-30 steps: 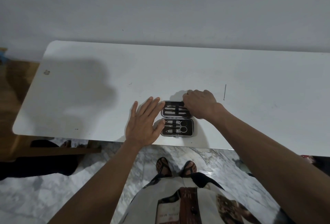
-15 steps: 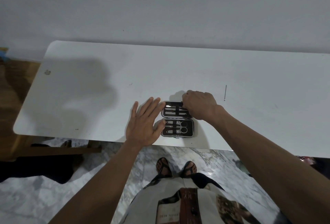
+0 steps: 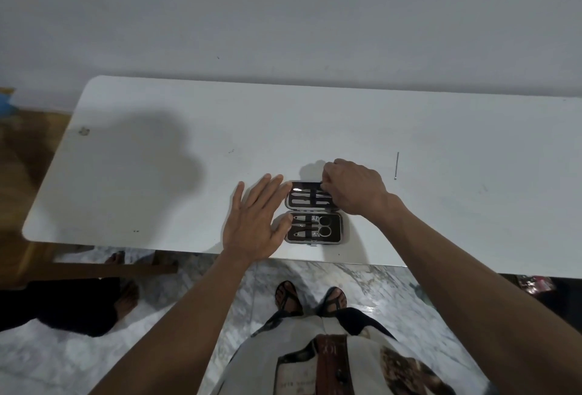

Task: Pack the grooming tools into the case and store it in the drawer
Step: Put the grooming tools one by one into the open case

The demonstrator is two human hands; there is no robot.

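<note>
Open case (image 3: pixel 315 227) on the tabletop (image 3: pixel 157 174): left hand (image 3: pixel 255 221) splayed flat beside it steadies; right hand (image 3: pixel 354 188) fingers pinch narrowly, seating a tool squarely under its strap; pinched object unclear.

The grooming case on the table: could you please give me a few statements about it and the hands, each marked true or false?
1. The grooming case lies open on the white table. True.
2. The left hand is clenched in a fist on the case's far half. False: it lies flat with fingers spread, at the case's left edge.
3. The right hand is over the right end of the case's far half. True.
4. The scissors lie loose on the table outside the case. False: they sit in the case's near half.
5. A thin metal tool lies on the table to the right of the right hand, outside the case. True.
</note>
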